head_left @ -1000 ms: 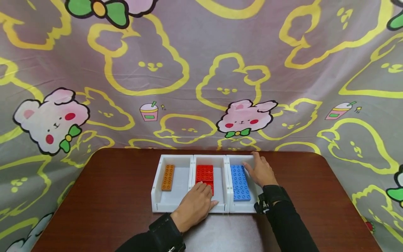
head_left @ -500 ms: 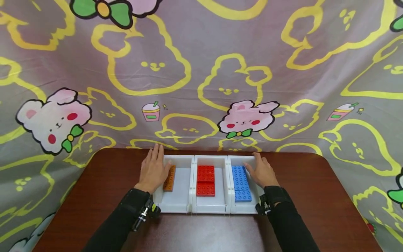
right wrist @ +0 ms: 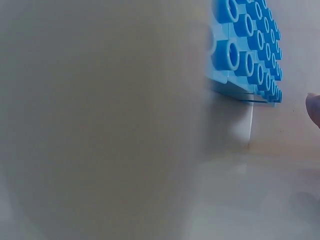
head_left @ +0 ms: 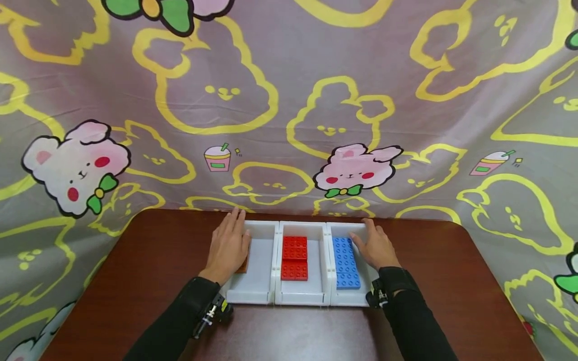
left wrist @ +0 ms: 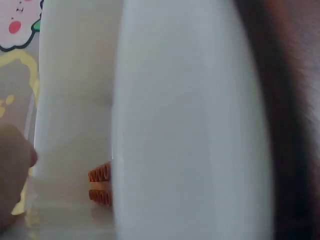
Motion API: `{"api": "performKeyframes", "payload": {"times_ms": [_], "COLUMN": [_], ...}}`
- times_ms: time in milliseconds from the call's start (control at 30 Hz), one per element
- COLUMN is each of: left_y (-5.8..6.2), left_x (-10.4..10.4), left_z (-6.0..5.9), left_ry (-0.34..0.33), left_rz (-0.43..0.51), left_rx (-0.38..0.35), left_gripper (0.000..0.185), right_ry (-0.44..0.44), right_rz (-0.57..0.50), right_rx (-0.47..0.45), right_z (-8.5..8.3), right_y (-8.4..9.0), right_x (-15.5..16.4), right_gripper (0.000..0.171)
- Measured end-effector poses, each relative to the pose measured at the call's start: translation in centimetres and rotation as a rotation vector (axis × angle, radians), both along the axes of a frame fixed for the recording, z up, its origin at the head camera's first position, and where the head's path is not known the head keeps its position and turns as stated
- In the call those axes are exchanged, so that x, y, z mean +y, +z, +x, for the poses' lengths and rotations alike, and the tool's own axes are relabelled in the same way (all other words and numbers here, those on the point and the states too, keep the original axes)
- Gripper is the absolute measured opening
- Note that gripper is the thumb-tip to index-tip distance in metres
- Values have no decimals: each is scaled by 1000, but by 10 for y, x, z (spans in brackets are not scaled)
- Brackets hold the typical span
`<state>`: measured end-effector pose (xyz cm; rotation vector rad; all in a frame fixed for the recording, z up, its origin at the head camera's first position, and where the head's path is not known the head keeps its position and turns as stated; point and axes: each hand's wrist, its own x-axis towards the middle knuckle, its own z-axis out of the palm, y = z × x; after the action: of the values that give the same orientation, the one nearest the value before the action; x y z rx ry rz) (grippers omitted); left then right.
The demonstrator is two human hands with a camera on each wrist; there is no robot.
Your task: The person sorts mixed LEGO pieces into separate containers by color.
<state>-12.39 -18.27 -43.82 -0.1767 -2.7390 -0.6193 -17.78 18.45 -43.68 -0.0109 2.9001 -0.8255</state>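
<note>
Behind the dark brown table (head_left: 149,281) hangs a grey cloth (head_left: 289,100) printed with yellow bear outlines, pink bunnies and green bows. On the table's far middle stands a white tray (head_left: 275,260) of three bins side by side.

Both arms, in black sleeves, reach forward from the near edge, one to each end of the tray. The left hand (head_left: 229,246) lies palm down over the left wall of the left bin, fingers straight and close together, pointing away toward the cloth, thumb reaching inward over the bin. It covers most of the orange brick (head_left: 244,264), of which only the near end shows beside the thumb's base; the left wrist view shows that brick (left wrist: 100,183) edge-on past a blurred white wall. Whether the hand presses the brick or only rests on the wall cannot be told.

The right hand (head_left: 376,247) lies flat on the right wall of the right bin, fingers straight and together, thumb angled in toward the blue brick (head_left: 345,261), which lies flat in that bin just beside the hand. The right wrist view shows its studs (right wrist: 250,50) close up. Neither hand grips anything.

In the middle bin, between the hands, lies the red brick (head_left: 294,257), untouched.
</note>
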Motion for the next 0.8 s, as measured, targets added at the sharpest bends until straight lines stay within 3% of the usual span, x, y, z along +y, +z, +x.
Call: {"api": "performKeyframes", "payload": {"times_ms": [67, 167, 267, 333, 400, 500, 567, 633, 800], "left_y": [1, 6, 14, 19, 22, 23, 22, 22, 24], "left_x": [5, 19, 44, 63, 80, 100, 109, 114, 121], "left_z": [5, 15, 32, 44, 56, 68, 72, 74, 66], "left_ry": [-30, -131, -278, -369, -434, -474, -489, -507, -552], "left_rz": [-8, -17, -73, -153, -287, -536, -630, -638, -548], "left_rx": [104, 258, 323, 264, 160, 2, -42, -60, -47], "left_gripper": [53, 44, 36, 31, 28, 35, 37, 35, 29], "right_ry": [1, 1, 3, 4, -2, -8, -8, -2, 2], "right_rz": [6, 8, 6, 7, 8, 5, 2, -3, -6], "right_rx": [2, -7, -6, 0, 2, -12, -22, -18, 2], "right_z": [0, 0, 0, 0, 0, 2, 3, 3, 2], "right_y": [0, 0, 1, 1, 1, 0, -1, -2, 3], "right_x": [-1, -1, 0, 1, 2, 4, 3, 2, -1], "right_gripper": [66, 67, 67, 66, 66, 66, 67, 66, 64]}}
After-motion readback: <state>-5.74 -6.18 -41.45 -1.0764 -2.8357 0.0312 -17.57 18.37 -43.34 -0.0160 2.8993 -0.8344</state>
